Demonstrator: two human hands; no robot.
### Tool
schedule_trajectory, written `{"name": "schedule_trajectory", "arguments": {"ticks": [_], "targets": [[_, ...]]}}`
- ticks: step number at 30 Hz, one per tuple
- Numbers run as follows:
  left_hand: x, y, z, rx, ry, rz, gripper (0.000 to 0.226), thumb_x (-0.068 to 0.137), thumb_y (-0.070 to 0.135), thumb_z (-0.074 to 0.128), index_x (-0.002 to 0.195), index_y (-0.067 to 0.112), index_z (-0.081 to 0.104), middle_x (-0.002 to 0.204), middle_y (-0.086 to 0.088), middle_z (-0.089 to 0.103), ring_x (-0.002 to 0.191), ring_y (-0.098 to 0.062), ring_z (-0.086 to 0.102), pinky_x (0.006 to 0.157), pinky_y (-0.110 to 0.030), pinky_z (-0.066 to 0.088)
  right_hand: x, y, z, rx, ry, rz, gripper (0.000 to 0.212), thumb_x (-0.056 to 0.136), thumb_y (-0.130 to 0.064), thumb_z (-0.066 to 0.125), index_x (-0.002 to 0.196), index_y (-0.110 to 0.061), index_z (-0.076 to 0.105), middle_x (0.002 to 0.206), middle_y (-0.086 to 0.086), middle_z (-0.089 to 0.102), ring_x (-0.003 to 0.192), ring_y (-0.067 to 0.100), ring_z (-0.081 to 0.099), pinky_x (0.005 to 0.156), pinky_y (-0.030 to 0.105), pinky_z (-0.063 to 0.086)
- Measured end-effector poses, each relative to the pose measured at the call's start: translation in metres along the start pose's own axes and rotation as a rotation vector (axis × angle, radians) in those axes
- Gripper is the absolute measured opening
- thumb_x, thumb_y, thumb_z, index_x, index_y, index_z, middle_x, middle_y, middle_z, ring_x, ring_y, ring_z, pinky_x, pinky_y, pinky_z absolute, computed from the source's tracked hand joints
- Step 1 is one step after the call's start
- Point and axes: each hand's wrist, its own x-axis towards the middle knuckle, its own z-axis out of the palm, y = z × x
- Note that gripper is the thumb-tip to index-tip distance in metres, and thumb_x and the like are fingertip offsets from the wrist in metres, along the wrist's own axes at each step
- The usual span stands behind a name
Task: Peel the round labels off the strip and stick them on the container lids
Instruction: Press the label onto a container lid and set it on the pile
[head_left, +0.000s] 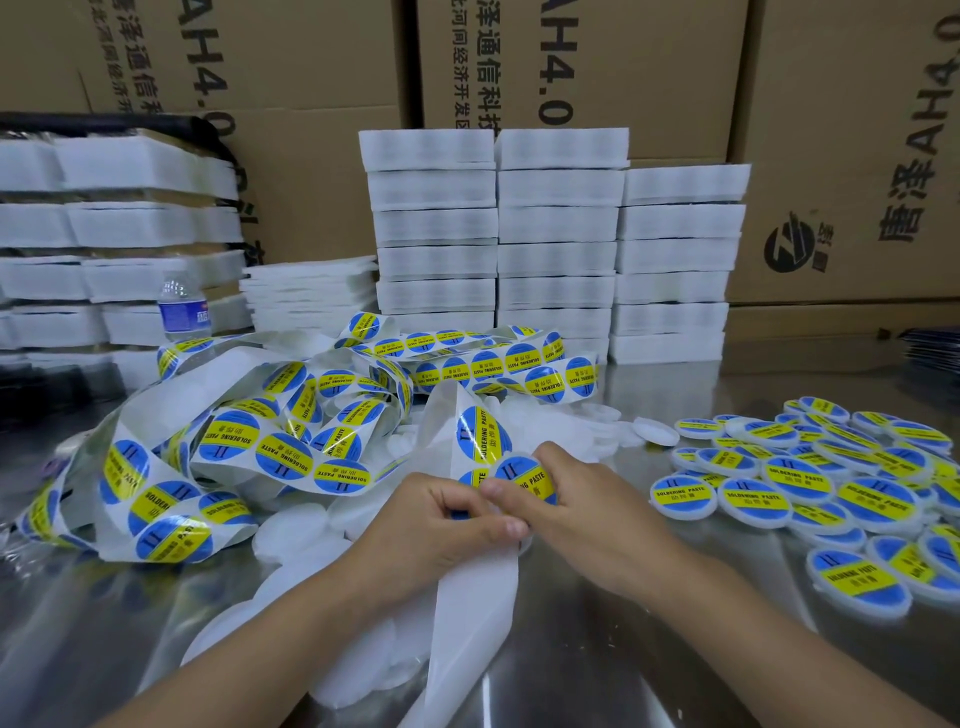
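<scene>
Strip (464, 613) of white backing paper is run from 6 o'clock up to the hands at mid-frame. It is bare below them and is carried on toward 9 o'clock as a loose tangle loaded with blue-and-yellow round stickers marked SOLDERING PASTE.

On the strip the left hand (441, 525) is set, fingers curled in and thumb pressed across toward 3 o'clock; the paper is pinched there. Touching it at 3 o'clock, the right hand (592, 504) is laid with fingers bent down tight over one round label (525, 480), which is held at the strip's edge. Whether a lid lies under that label cannot be told.

At 3 o'clock of the hands, labelled lids (750, 501) are heaped, overlapping, faces up. At 1 o'clock, plain white lids (655, 432) are scattered between the heap and the tangle; more are half buried under the paper at 8 o'clock.

Everything is borne on a shiny steel table (597, 665). At 12 o'clock, stacks of white packs (561, 234) are lined up against cardboard boxes (597, 62) printed in black. At 10 o'clock a water bottle (183, 306) is stood upright, beside further white stacks.
</scene>
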Motion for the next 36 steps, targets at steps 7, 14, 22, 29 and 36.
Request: {"name": "schedule_trajectory", "arguments": {"ticks": [7, 14, 22, 29, 36], "targets": [[-0.001, 0.002, -0.001, 0.083, -0.022, -0.014, 0.016, 0.067, 0.026, 0.082, 0.054, 0.024, 0.073, 0.044, 0.011, 0.053, 0.043, 0.002, 0.042, 0.046, -0.008, 0.033, 0.002, 0.0, 0.001, -0.062, 0.035, -0.02, 0.077, 0.046, -0.093, 0.012, 0.064, -0.021, 0.032, 0.056, -0.004, 0.046, 0.055, 0.009, 0.043, 0.048, 0.03, 0.024], [0.0, 0.0, -0.001, 0.146, -0.01, -0.012, 0.024, 0.059, 0.049, 0.073, 0.054, 0.025, 0.073, 0.046, 0.009, 0.043, 0.047, -0.004, 0.035, 0.046, -0.012, 0.028, 0.008, 0.004, 0.0, -0.115, 0.07, -0.022, 0.068, 0.062, -0.083, 0.014, 0.063, -0.019, 0.036, 0.06, -0.002, 0.045, 0.067, 0.022, 0.047, 0.049, 0.028, 0.024], [-0.001, 0.002, 0.0, 0.124, -0.008, -0.019, 0.017, 0.068, 0.034, 0.072, 0.054, 0.024, 0.073, 0.045, 0.01, 0.05, 0.045, 0.001, 0.04, 0.046, -0.009, 0.032, 0.01, 0.007, -0.001, -0.171, 0.071, -0.071, 0.052, 0.09, -0.06, 0.023, 0.069, -0.019, 0.047, 0.059, -0.001, 0.039, 0.071, 0.024, 0.044, 0.058, 0.035, 0.03], [-0.001, 0.002, 0.0, 0.124, -0.004, -0.02, 0.024, 0.066, 0.038, 0.081, 0.055, 0.018, 0.072, 0.05, 0.006, 0.051, 0.047, -0.003, 0.04, 0.047, -0.01, 0.033, 0.01, 0.004, -0.002, -0.161, 0.092, -0.095, 0.046, 0.097, -0.051, 0.022, 0.069, -0.019, 0.039, 0.067, -0.002, 0.042, 0.081, 0.03, 0.053, 0.064, 0.035, 0.037], [-0.001, 0.001, 0.0, 0.104, 0.003, -0.045, 0.024, 0.068, 0.035, 0.081, 0.055, 0.017, 0.072, 0.049, 0.008, 0.051, 0.046, -0.002, 0.041, 0.047, -0.011, 0.034, 0.005, 0.007, -0.003, -0.096, 0.107, -0.108, 0.053, 0.085, -0.06, 0.009, 0.074, -0.022, 0.045, 0.056, -0.005, 0.039, 0.059, 0.023, 0.043, 0.06, 0.033, 0.036]]}}
